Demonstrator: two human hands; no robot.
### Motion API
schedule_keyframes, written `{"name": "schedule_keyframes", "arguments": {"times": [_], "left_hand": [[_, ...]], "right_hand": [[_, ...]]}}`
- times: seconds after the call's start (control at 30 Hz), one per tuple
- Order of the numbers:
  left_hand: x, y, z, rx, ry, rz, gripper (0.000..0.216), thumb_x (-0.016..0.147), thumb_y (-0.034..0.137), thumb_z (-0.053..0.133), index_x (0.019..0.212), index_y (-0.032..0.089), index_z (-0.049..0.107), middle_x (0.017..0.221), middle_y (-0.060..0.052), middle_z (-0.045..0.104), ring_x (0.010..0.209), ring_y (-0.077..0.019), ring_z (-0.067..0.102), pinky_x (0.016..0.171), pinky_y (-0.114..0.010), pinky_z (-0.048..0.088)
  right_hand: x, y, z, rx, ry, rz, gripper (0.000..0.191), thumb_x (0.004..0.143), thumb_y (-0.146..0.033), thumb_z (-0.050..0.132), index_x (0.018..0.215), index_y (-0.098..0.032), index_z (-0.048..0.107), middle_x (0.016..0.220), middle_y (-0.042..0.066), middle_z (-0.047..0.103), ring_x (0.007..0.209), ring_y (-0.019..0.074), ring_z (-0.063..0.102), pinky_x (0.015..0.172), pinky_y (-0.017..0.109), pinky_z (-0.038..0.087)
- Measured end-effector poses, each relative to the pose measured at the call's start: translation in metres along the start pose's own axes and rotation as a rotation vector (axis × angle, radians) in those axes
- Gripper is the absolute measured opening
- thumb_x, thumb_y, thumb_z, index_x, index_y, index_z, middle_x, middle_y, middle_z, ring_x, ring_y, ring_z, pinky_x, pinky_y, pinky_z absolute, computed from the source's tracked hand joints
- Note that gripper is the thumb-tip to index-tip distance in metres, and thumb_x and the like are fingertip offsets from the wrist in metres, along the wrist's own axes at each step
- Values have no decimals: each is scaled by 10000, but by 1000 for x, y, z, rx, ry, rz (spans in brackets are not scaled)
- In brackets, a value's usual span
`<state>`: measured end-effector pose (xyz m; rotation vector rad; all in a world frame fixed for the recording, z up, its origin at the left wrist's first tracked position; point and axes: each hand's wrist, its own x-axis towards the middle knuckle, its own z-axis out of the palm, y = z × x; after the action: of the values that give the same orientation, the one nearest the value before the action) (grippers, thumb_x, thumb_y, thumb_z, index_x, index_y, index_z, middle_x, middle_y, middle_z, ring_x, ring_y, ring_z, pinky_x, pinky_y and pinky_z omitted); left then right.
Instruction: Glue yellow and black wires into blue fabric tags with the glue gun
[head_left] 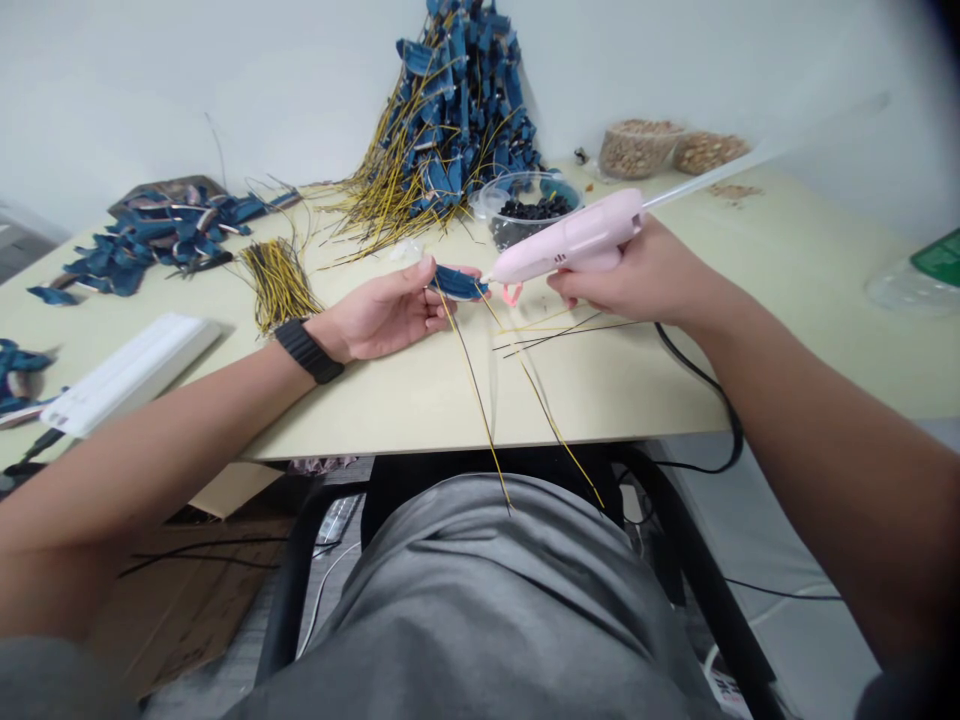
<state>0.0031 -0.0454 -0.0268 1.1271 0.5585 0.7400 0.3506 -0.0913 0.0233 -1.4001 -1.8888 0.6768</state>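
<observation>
My left hand (390, 315), palm turned up, grips a small curved blue piece (457, 283) between thumb and fingers. Two pairs of thin yellow and black wires (474, 385) hang from this piece over the table's front edge. Wrapped round the handle of a pale pink hot glue gun (574, 240) is my right hand (637, 270). The gun's nozzle points left and meets or nearly touches the right end of the blue piece. A long clear glue stick (712, 185) sticks out of its back. More loose wires (562, 335) lie on the table below the gun.
A tall heap of wired blue pieces (465, 110) stands at the back. Behind the gun is a clear tub of small black parts (499, 225). To the left lie blue pieces (165, 235), a wire bundle (277, 285) and a white box (135, 370). A black cord (705, 375) hangs at right.
</observation>
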Motion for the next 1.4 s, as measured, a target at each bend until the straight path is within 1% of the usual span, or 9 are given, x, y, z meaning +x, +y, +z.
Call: {"name": "schedule_keyframes", "arguments": {"times": [0.1,0.27,0.47,0.7,0.9,1.03,1.13,1.27,1.4], "left_hand": [[-1,1,0,-59,-37,-11,414,1064,348,1125,1383,129,979,1217,-100,969,919,-158,719,866,-268,602],[-4,2,4,-74,-41,-12,442,1017,312,1155,1373,119,979,1217,-102,965,927,-164,705,866,-265,593],[-6,3,8,-51,-24,-12,450,1016,340,1167,1366,128,980,1246,-102,959,934,-157,720,867,-274,582],[-6,5,11,-45,-37,-11,588,863,355,1275,1328,137,989,1208,-85,963,918,-147,688,851,-244,584],[-2,1,5,6,-27,1,449,986,430,1187,1308,184,992,1197,-75,958,942,-170,689,870,-281,583],[0,-2,2,36,-28,16,538,908,511,1226,1299,212,1008,1181,-76,959,927,-187,650,850,-302,565],[-1,-1,3,49,-24,19,572,884,528,1239,1302,214,1009,1143,-69,950,912,-187,640,833,-300,561],[-2,-1,4,57,-27,35,485,966,526,1186,1299,229,994,1169,-55,949,938,-187,663,848,-307,566],[-1,-1,5,16,-39,19,493,945,451,1207,1305,196,989,1157,-48,936,945,-172,666,842,-281,563]], "right_hand": [[-2,-2,-1,4,-15,5,216,876,-238,983,855,-291,775,826,81,797,847,318,760,792,488,677],[-4,-5,-1,-14,-15,5,258,874,-248,1003,832,-304,755,811,78,789,892,339,771,846,509,708],[-5,-9,1,-40,19,22,216,877,-173,950,806,-295,786,806,66,801,847,330,774,860,518,700],[-3,-5,2,-60,26,10,213,863,-229,961,807,-308,771,814,68,806,883,358,815,878,539,736],[-5,-8,0,-19,1,6,221,856,-266,979,812,-312,768,817,77,799,846,327,768,829,518,719],[-6,-11,0,1,-5,4,233,839,-266,998,812,-310,771,804,85,795,827,333,747,750,508,688],[-6,-12,1,4,-1,7,275,820,-292,1039,830,-312,765,811,80,810,835,336,744,753,515,697],[-6,-13,2,26,7,16,292,797,-283,1048,870,-320,767,832,78,822,857,341,747,762,517,696],[-5,-13,2,53,6,6,247,800,-255,1001,863,-315,769,827,76,801,848,326,741,752,489,664]]}}
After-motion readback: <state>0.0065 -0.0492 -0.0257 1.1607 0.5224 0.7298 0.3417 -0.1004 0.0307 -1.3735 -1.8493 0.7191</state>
